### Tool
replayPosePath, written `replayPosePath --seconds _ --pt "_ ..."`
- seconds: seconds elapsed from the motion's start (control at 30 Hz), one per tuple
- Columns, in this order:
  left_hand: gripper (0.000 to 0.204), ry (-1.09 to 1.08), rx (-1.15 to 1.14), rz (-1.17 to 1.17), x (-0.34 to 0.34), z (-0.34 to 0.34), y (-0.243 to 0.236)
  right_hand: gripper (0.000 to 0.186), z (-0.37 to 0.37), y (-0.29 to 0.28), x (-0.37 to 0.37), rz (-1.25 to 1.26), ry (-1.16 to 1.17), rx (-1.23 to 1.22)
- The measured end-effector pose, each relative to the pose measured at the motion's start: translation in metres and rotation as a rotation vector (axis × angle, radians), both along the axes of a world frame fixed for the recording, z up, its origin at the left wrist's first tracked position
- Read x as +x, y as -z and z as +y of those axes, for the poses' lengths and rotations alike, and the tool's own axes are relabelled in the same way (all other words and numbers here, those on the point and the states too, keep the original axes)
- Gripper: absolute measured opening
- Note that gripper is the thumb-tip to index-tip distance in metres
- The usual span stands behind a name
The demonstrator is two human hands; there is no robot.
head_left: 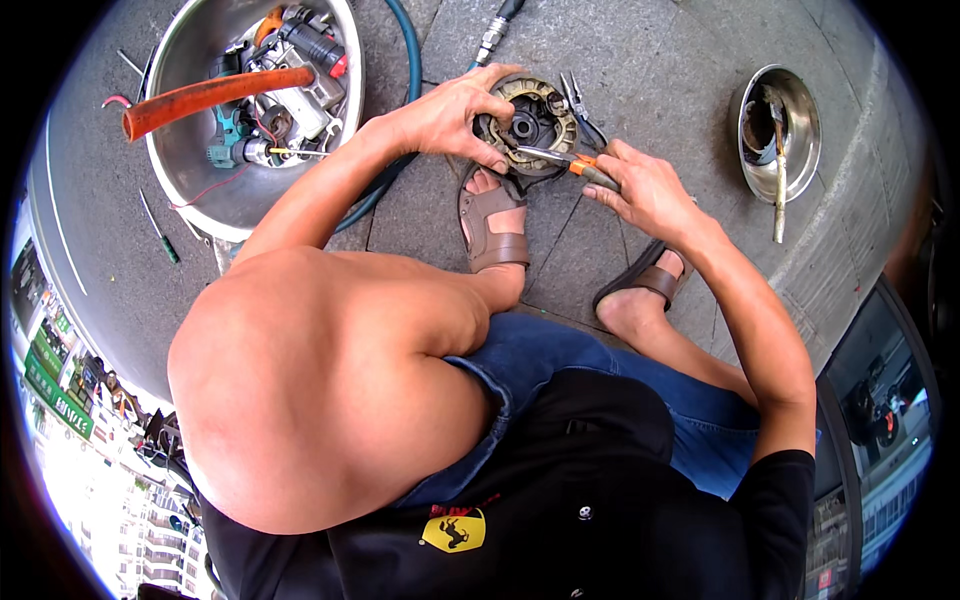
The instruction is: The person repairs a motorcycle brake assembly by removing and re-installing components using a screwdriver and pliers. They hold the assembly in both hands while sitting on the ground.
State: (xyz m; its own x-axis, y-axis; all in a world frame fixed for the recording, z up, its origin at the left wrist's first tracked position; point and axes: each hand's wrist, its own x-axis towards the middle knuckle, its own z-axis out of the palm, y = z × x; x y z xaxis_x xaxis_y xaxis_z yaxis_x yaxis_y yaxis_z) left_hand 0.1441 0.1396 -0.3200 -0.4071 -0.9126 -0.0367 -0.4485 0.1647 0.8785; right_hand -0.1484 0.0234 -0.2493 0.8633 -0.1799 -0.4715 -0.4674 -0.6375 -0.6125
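A round motor part, like a stator with a pale ring of windings (560, 103) about a dark hub, rests near my left foot. My left hand (452, 112) grips its left edge, thumb and fingers spread around the rim. In my right hand (645, 188) is a pair of long-nose pliers (583, 167) with orange and grey handles. Their jaws reach over the near side of the ring; whether they pinch anything there is too small to tell. A second pair of pliers (573, 95) lies on the pavement just beyond the ring.
A large metal basin (355, 95) at the left holds power tools, with an orange tube (215, 98) across it. Beside it run a teal hose (413, 50) and a metal hose coupling (492, 38). A screwdriver (166, 243) lies farther left. A small metal bowl (808, 140) with a brush-like stick stands right.
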Motion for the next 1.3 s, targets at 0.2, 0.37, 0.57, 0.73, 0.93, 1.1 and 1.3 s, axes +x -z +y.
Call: replayPosePath --seconds 0.2,0.37,0.57,0.73,0.93,1.1,1.3 --pt "0.044 -0.037 -0.014 -0.01 0.0 0.007 -0.003 0.032 0.001 -0.015 0.011 0.054 -0.026 -0.022" --pt "0.046 -0.089 -0.114 -0.2 -0.002 0.017 -0.01 0.031 0.005 -0.021 0.014 0.065 -0.044 -0.048" --pt "0.047 -0.251 -0.062 -0.252 -0.018 0.044 -0.018 0.033 0.01 -0.022 0.013 0.07 -0.039 -0.049" --pt "0.043 -0.403 0.017 -0.278 -0.04 0.059 -0.026 0.033 0.014 -0.022 0.011 0.076 -0.03 -0.078" --pt "0.047 -0.479 0.043 -0.287 -0.056 0.07 -0.024 0.034 0.016 -0.023 0.014 0.075 -0.025 -0.058" --pt "0.05 -0.5 0.017 -0.26 -0.059 0.072 -0.019 0.033 0.013 -0.022 0.016 0.047 -0.034 -0.053" --pt "0.055 -0.51 0.061 -0.237 -0.061 0.075 -0.014 0.033 0.013 -0.019 0.017 0.068 -0.063 -0.056"
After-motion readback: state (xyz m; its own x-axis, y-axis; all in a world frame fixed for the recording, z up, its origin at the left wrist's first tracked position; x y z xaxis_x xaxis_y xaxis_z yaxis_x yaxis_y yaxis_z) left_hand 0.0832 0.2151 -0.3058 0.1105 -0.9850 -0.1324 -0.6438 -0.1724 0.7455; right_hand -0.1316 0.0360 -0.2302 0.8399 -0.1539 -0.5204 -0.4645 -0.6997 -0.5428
